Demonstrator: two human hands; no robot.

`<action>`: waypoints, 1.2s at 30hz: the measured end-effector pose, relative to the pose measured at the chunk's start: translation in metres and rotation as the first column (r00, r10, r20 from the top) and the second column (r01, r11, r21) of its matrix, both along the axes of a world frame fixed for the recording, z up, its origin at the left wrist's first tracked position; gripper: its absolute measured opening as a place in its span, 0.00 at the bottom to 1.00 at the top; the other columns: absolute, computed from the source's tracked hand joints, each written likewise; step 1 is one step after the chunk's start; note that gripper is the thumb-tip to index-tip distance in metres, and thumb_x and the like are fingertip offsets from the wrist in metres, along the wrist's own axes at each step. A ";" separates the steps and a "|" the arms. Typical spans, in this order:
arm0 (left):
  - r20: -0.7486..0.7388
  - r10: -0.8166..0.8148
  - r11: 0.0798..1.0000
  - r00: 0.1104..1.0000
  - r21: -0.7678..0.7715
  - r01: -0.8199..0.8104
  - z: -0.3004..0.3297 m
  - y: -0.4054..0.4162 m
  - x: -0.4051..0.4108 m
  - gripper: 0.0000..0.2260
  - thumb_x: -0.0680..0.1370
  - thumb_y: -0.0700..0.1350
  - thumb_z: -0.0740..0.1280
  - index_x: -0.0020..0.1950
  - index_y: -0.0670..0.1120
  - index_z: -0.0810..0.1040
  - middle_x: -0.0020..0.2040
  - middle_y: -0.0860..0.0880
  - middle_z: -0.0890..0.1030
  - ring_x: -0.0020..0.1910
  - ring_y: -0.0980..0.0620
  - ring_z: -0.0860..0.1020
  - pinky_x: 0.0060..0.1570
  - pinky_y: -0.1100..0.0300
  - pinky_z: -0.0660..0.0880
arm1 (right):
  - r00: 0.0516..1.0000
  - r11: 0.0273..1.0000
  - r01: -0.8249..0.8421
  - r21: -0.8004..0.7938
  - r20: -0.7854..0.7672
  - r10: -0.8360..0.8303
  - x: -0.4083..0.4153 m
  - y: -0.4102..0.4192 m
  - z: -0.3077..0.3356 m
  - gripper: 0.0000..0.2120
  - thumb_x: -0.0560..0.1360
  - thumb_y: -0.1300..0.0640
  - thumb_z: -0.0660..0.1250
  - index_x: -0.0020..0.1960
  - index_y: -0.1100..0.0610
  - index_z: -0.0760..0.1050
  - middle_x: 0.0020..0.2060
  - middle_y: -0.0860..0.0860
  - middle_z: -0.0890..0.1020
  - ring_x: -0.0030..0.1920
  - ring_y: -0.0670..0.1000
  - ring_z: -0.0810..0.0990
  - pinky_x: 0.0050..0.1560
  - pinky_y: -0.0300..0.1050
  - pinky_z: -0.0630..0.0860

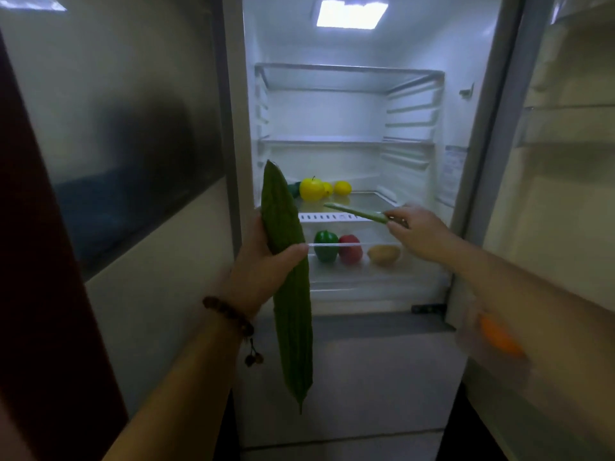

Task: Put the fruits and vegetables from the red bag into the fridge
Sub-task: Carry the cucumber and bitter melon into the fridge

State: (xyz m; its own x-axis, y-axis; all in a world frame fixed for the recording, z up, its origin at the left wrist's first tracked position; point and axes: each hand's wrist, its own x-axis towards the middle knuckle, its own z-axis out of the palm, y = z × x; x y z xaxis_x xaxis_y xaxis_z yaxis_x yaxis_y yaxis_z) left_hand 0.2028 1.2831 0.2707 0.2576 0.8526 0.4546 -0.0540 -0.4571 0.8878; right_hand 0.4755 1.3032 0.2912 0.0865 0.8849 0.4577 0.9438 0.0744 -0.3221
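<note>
The fridge (346, 151) stands open in front of me. My left hand (263, 264) grips a long dark green ridged gourd (293, 294) upright, near the fridge's left wall. My right hand (416, 231) pinches a thin pale green stalk (356, 212) and holds it level over the lower glass shelf. On that shelf lie a yellow apple (311, 189) and two lemons (342, 188). In the clear drawer below sit a green pepper (326, 246), a red fruit (350, 249) and a potato (383, 254). The red bag is out of sight.
The fridge door (565, 161) hangs open on the right, with an orange thing (499, 337) blurred by my right forearm. The two upper shelves (349, 78) hold nothing. A glossy dark panel (116, 128) and a dark red edge (33, 261) stand at the left.
</note>
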 end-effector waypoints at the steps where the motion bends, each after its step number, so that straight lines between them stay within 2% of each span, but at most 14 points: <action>1: -0.037 -0.052 0.999 0.998 -0.003 0.052 0.003 0.008 0.000 0.23 0.73 0.37 0.69 0.52 0.64 0.66 0.51 0.54 0.74 0.46 0.54 0.79 0.38 0.62 0.79 | 0.999 0.999 -0.019 -0.028 0.030 0.020 0.003 0.015 0.004 0.15 0.78 0.58 0.61 0.63 0.59 0.75 0.55 0.59 0.76 0.54 0.57 0.74 0.50 0.43 0.66; 4: -0.094 -0.094 0.996 0.991 -0.001 0.094 0.011 0.032 0.003 0.22 0.69 0.40 0.72 0.55 0.60 0.68 0.51 0.53 0.77 0.43 0.60 0.81 0.38 0.64 0.79 | 0.987 0.987 -0.076 -0.140 0.131 0.095 0.013 0.061 0.008 0.13 0.77 0.56 0.65 0.60 0.58 0.76 0.53 0.56 0.80 0.47 0.50 0.73 0.47 0.40 0.67; 8: -0.160 0.102 0.993 0.982 0.067 -0.093 0.021 0.063 0.013 0.24 0.62 0.54 0.69 0.55 0.46 0.75 0.48 0.48 0.81 0.43 0.56 0.82 0.41 0.60 0.81 | 0.956 0.914 -0.178 -0.365 0.158 0.249 0.019 0.122 0.000 0.11 0.75 0.55 0.67 0.57 0.54 0.77 0.49 0.52 0.79 0.46 0.52 0.77 0.47 0.41 0.71; 12: -0.043 0.158 0.986 0.986 0.061 -0.156 0.023 0.087 0.027 0.21 0.64 0.55 0.68 0.54 0.48 0.76 0.46 0.47 0.82 0.42 0.51 0.83 0.39 0.59 0.80 | 0.908 0.776 -0.165 -0.609 0.214 0.361 0.021 0.167 -0.013 0.13 0.75 0.51 0.66 0.59 0.50 0.75 0.48 0.48 0.77 0.44 0.48 0.77 0.46 0.42 0.73; 15: 0.050 0.143 0.989 0.988 0.024 -0.144 0.022 0.103 0.035 0.19 0.66 0.56 0.66 0.54 0.52 0.74 0.42 0.43 0.82 0.39 0.43 0.83 0.38 0.52 0.80 | 0.903 0.697 -0.122 -0.707 0.213 0.373 0.022 0.198 -0.028 0.17 0.72 0.48 0.68 0.61 0.46 0.74 0.49 0.48 0.78 0.45 0.47 0.78 0.50 0.44 0.77; 18: 0.040 0.159 0.987 0.986 0.015 -0.160 0.022 0.117 0.039 0.18 0.68 0.57 0.65 0.55 0.51 0.73 0.42 0.41 0.81 0.38 0.42 0.82 0.39 0.49 0.79 | 0.897 0.635 -0.083 -0.768 0.220 0.384 0.019 0.220 -0.041 0.19 0.71 0.48 0.69 0.62 0.46 0.73 0.48 0.48 0.77 0.46 0.50 0.79 0.53 0.51 0.79; 20: 0.038 0.143 0.990 0.989 -0.017 -0.142 0.020 0.127 0.038 0.19 0.70 0.55 0.67 0.57 0.50 0.72 0.45 0.40 0.80 0.39 0.43 0.82 0.38 0.51 0.79 | 0.861 0.614 -0.060 -0.787 0.271 0.431 0.017 0.228 -0.050 0.19 0.73 0.49 0.67 0.63 0.46 0.72 0.47 0.48 0.76 0.46 0.50 0.79 0.52 0.49 0.79; 22: 0.069 0.076 0.994 0.995 -0.079 -0.071 0.020 0.136 0.036 0.19 0.70 0.50 0.72 0.58 0.49 0.73 0.47 0.40 0.79 0.40 0.44 0.82 0.37 0.55 0.78 | 0.850 0.600 -0.072 -0.797 0.266 0.455 0.017 0.232 -0.059 0.18 0.74 0.48 0.66 0.63 0.45 0.72 0.50 0.49 0.77 0.47 0.49 0.78 0.50 0.46 0.77; 24: 0.078 0.010 0.994 0.997 -0.111 -0.001 0.020 0.143 0.033 0.21 0.66 0.44 0.69 0.59 0.48 0.73 0.49 0.38 0.78 0.42 0.44 0.82 0.38 0.56 0.79 | 0.833 0.589 -0.072 -0.805 0.276 0.479 0.016 0.233 -0.064 0.19 0.74 0.48 0.66 0.64 0.46 0.72 0.54 0.50 0.78 0.50 0.50 0.78 0.54 0.47 0.75; 26: 0.046 -0.044 0.995 0.998 -0.092 0.048 0.023 0.146 0.030 0.23 0.65 0.44 0.69 0.60 0.47 0.73 0.51 0.39 0.79 0.45 0.44 0.83 0.39 0.57 0.80 | 0.833 0.572 -0.066 -0.817 0.271 0.483 0.016 0.234 -0.063 0.21 0.73 0.47 0.67 0.65 0.44 0.70 0.57 0.50 0.76 0.52 0.51 0.77 0.58 0.50 0.75; 29: -0.022 -0.095 0.995 0.995 -0.011 0.094 0.039 0.145 0.028 0.23 0.65 0.47 0.71 0.59 0.52 0.74 0.49 0.44 0.82 0.46 0.45 0.83 0.40 0.58 0.80 | 0.855 0.573 -0.101 -0.813 0.223 0.468 0.016 0.226 -0.047 0.24 0.74 0.47 0.67 0.68 0.42 0.66 0.63 0.50 0.72 0.59 0.54 0.73 0.62 0.56 0.72; 31: -0.064 -0.097 0.993 0.993 0.058 0.101 0.058 0.144 0.031 0.20 0.67 0.48 0.69 0.58 0.55 0.74 0.47 0.47 0.83 0.45 0.47 0.83 0.39 0.59 0.80 | 0.882 0.610 -0.139 -0.780 0.182 0.434 0.019 0.214 -0.030 0.24 0.75 0.47 0.66 0.69 0.44 0.66 0.66 0.50 0.69 0.63 0.55 0.71 0.64 0.56 0.70; 33: -0.124 -0.112 0.984 0.986 0.122 0.128 0.082 0.143 0.039 0.19 0.67 0.49 0.69 0.58 0.57 0.73 0.48 0.48 0.82 0.44 0.48 0.83 0.38 0.58 0.80 | 0.924 0.691 -0.176 -0.701 0.124 0.361 0.023 0.198 -0.014 0.22 0.75 0.47 0.66 0.68 0.45 0.68 0.66 0.50 0.71 0.62 0.54 0.72 0.63 0.53 0.72; 36: -0.324 -0.107 0.947 0.940 0.254 0.196 0.115 0.147 0.059 0.23 0.68 0.54 0.72 0.60 0.57 0.70 0.51 0.48 0.81 0.42 0.46 0.83 0.39 0.54 0.81 | 0.970 0.793 -0.235 -0.562 -0.088 0.225 0.023 0.166 -0.002 0.18 0.75 0.46 0.66 0.64 0.46 0.73 0.62 0.50 0.76 0.58 0.52 0.76 0.60 0.50 0.73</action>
